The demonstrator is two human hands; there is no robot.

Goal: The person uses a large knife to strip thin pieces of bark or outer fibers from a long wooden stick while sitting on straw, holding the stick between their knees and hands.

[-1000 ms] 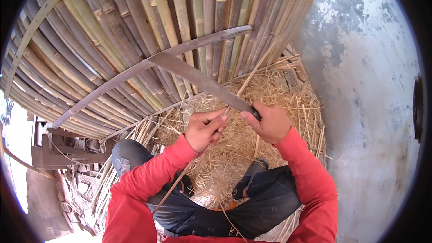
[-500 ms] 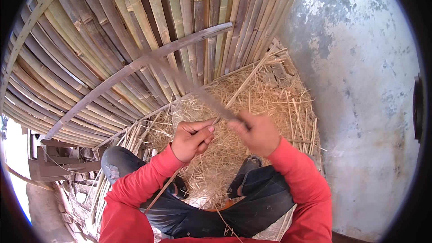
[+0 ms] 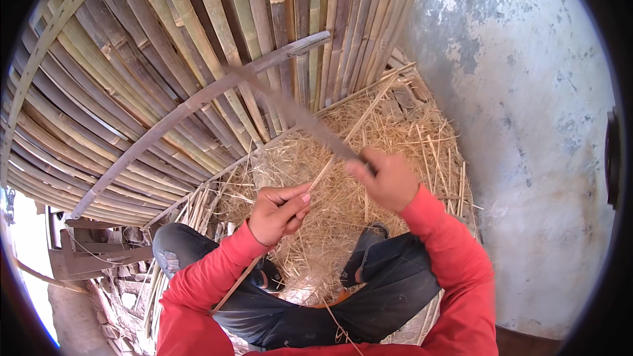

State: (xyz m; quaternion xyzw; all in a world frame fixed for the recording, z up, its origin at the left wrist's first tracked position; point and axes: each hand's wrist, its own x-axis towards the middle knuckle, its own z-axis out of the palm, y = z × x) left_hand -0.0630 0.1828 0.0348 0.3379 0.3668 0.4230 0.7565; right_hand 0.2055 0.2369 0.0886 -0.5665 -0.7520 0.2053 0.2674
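My left hand [image 3: 278,214] pinches a thin bamboo strip [image 3: 364,117] between thumb and fingers. The strip runs from beside my left thigh, through the pinch, and far off toward the upper right. In my right hand [image 3: 390,181] is the handle of a long knife [image 3: 310,125], fingers wrapped around it. Its blade, smeared by motion, points to the upper left and crosses the strip just beyond my left hand. Whether the edge touches the strip I cannot tell.
Straw-like shavings [image 3: 389,135] cover the ground between my legs. A wall of split bamboo slats [image 3: 198,46] with a curved crossbar [image 3: 171,115] rises ahead and left. To the right stands a stained plaster wall [image 3: 521,158]. Bundled thin sticks [image 3: 191,214] lie by my left knee.
My right hand with the knife has moved a little right along the strip, away from my left hand. The left hand still pinches the strip. The whole view has shifted slightly.
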